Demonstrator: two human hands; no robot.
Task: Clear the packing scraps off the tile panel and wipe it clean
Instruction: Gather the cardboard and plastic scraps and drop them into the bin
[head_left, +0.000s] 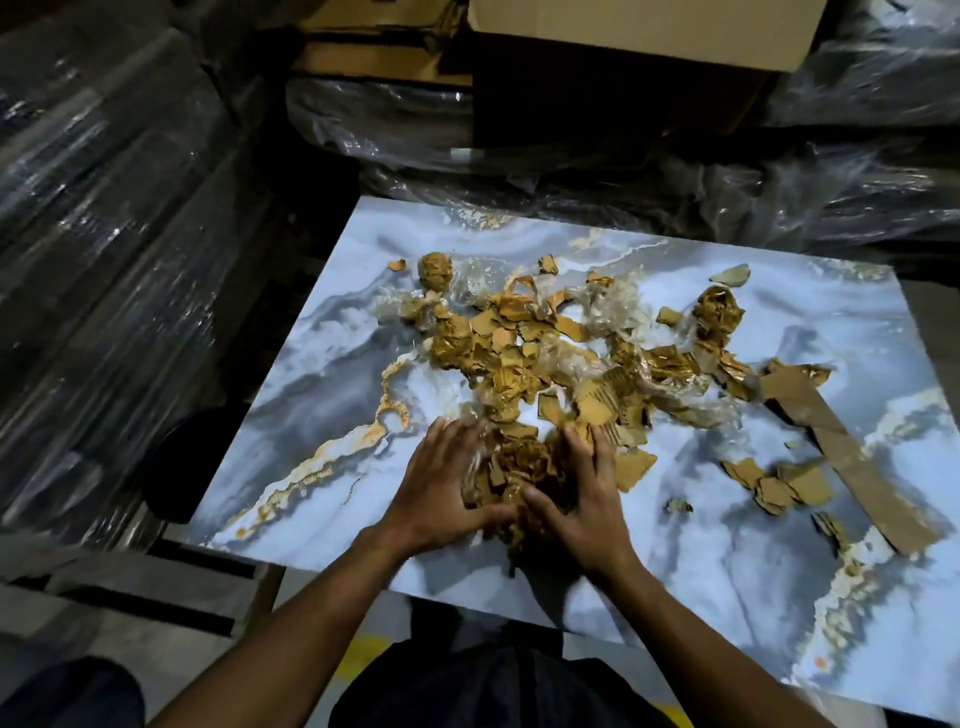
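Cupping one wad of crumpled brown scraps (519, 473) between them, two bare hands meet at the near edge of one marbled blue-grey tile panel (727, 561). Left hand (441, 483) presses the wad's left side, fingers spread; right hand (587, 493) closes on its right side. Beyond the grip lies a loose heap of torn cardboard and clear film (561, 353), pieces too many to count. Right of the grip lies one long cardboard strip (841, 457).
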